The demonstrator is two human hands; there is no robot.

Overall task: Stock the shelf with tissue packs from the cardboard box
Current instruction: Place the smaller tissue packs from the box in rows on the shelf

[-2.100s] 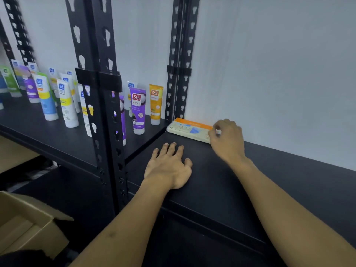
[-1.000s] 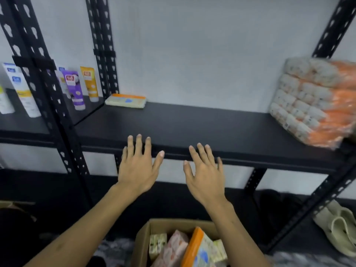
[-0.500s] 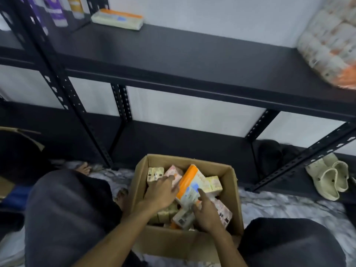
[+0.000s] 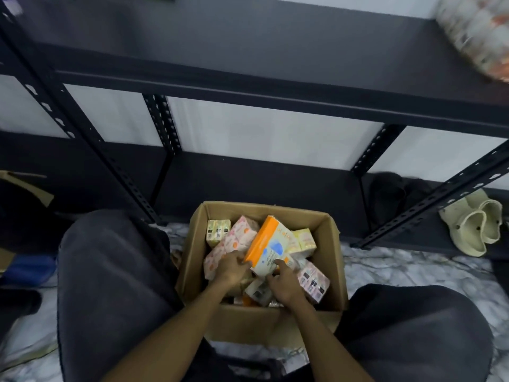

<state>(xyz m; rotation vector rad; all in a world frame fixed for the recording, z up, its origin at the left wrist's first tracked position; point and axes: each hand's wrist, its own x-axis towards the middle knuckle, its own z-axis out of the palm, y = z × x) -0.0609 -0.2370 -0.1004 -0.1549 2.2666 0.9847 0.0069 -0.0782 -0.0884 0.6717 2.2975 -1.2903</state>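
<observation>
Shelving [image 4: 248, 59] of black metal fills the far half of the view, its long board bare in the middle, with one large wrapped bundle of packs [image 4: 476, 34] at its far right end. Near and below it, on the floor between the person's two knees, sits one open cardboard box [image 4: 334, 260], where the tissue packs wait in a loose heap. One orange and white tissue pack [image 4: 271, 248] stands tilted on top of the heap. Left hand [image 4: 230, 270] curls its fingers round that pack's near left corner; right hand [image 4: 283, 282] presses the near right edge with its fingers bent, and how firmly it grips I cannot tell. Risk lies in the lift: the pack is held only at its low end, so it may tip away and fall back, or drag a neighbour out over the rim. Its soft wrapper could also slip in the fingers, and the shelf edge directly above could catch the pack on the way up. Counted in the box: about three pink packs [image 4: 242, 232], two pale yellow packs [image 4: 217, 230] and the one orange pack; others lie hidden underneath. One pair of cream clogs [image 4: 473, 230] rests on the right.
</observation>
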